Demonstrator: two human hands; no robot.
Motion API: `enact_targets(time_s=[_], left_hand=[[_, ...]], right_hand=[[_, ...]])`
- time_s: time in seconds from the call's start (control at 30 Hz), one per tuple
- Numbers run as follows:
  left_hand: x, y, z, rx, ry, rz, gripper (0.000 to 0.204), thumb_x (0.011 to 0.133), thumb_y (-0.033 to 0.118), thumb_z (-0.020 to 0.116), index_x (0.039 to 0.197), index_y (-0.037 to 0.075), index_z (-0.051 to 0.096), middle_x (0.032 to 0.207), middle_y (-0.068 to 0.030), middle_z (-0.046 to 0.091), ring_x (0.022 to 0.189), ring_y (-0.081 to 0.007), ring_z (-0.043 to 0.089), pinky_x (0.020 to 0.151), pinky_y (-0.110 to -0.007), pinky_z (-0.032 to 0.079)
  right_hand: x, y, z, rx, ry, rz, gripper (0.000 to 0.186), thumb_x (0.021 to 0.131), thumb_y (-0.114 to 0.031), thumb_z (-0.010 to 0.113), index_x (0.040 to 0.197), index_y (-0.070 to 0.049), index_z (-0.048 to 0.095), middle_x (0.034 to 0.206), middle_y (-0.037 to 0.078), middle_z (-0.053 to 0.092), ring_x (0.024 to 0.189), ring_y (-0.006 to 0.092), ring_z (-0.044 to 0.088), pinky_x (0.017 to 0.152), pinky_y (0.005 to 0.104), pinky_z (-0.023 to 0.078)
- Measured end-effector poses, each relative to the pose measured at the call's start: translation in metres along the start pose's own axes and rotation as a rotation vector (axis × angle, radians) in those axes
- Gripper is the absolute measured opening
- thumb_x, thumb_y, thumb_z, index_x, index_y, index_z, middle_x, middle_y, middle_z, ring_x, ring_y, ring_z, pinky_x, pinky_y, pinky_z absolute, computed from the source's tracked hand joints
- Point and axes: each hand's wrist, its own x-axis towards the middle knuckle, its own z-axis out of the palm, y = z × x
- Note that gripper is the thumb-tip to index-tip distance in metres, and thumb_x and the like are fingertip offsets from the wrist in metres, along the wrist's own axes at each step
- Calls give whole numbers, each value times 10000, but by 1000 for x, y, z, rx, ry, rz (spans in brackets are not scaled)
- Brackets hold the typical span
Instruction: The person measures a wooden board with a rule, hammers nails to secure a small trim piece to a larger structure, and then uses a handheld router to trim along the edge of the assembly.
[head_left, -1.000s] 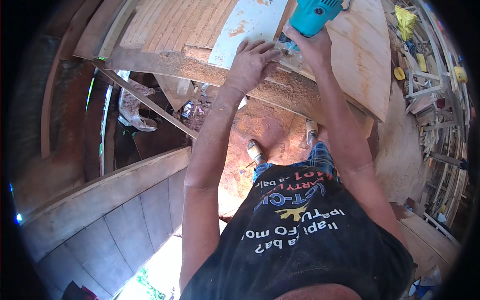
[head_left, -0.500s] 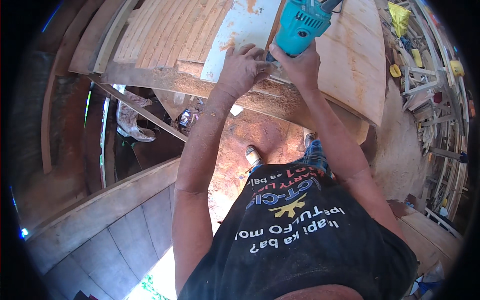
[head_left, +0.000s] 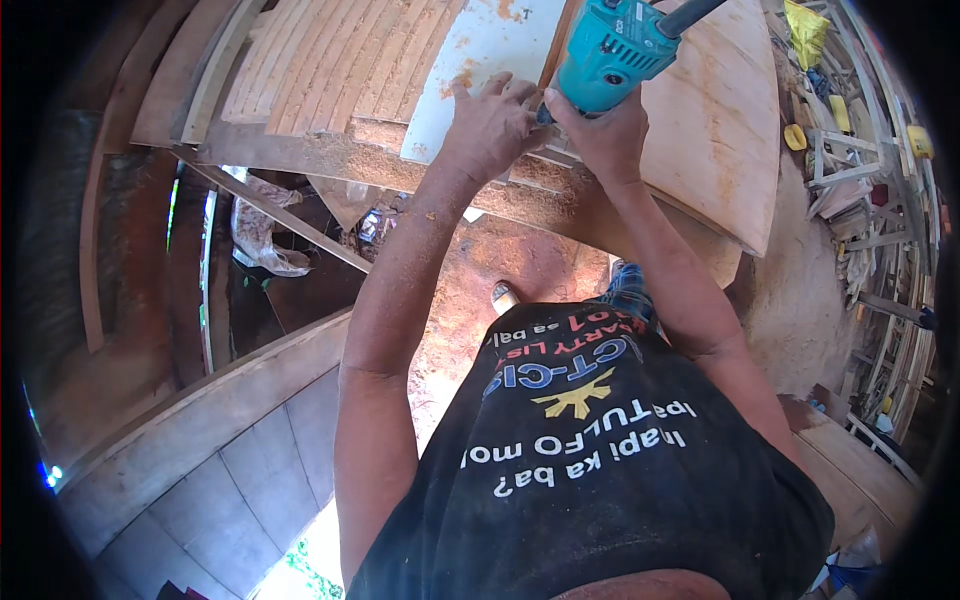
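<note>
Nearest: black printed shirt (head_left: 600, 430), bending forward over the work. Beyond it, one sandal (head_left: 504, 297) on the reddish dirt floor (head_left: 520, 255). Left forearm (head_left: 405, 280) speckled with what looks like wood dust.

Next out, at the near edge of the worktop (head_left: 270, 150): right hand (head_left: 608, 138) wrapped round the lower end of the teal power tool (head_left: 618, 60), thumb on the near left side. A low hold, probably chosen for control close to the base. Left hand (head_left: 495, 122) lies just beside it, fingers bent and spread over the near end of the white panel (head_left: 492, 40), thumb side toward the tool's base; likely a brace. Cannot tell whether those fingers also pinch anything; the base is masked by both hands.

Tool itself: stout rounded teal housing, dark vent slots, a round dark cap on the side facing the wearer, thick dark sleeve (head_left: 690, 14) leaving its top to the right. It tilts, top leaning right.

Either side, on the worktop: parallel wood strips (head_left: 325, 65) to the left, laid close and dusty; broad pale plywood sheet (head_left: 715, 120) to the right.

Farthest: jumbled lumber (head_left: 850, 165) and a yellow bag (head_left: 806, 36).
</note>
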Motion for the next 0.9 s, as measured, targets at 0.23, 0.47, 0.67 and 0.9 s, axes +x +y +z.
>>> enact_targets(time_s=[0.23, 0.47, 0.67, 0.9], left_hand=[[8, -2, 4, 13, -33, 5, 308, 826, 478, 638, 891, 191, 731, 1249, 33, 552, 1250, -243, 474, 903, -611, 372], [14, -5, -4, -6, -71, -6, 268, 808, 428, 674, 977, 226, 725, 1218, 23, 573, 1196, -189, 512, 885, -594, 412], [-32, -43, -9, -238, 425, -44, 309, 821, 251, 718, 1065, 64, 685, 1127, -143, 641, 1007, -317, 633, 871, -394, 509], [-273, -15, 71, -217, 334, -669, 198, 848, 131, 668, 1003, 16, 624, 977, -212, 626, 813, -404, 620, 690, -469, 497]], right_hand=[[7, 13, 3, -11, 21, -24, 654, 621, -431, 826, 990, 5, 507, 819, 126, 684, 735, 269, 696, 678, 371, 563], [20, 12, 4, -70, -28, 11, 637, 653, -408, 819, 1046, 8, 540, 873, 125, 689, 766, 240, 689, 705, 349, 550], [66, 35, -8, 343, -235, 171, 389, 737, -291, 795, 966, -8, 658, 917, 78, 686, 817, 126, 656, 687, 273, 527], [86, 56, -51, 431, -130, 381, 406, 751, -233, 782, 1050, -16, 613, 953, 74, 660, 818, 142, 654, 683, 289, 555]])
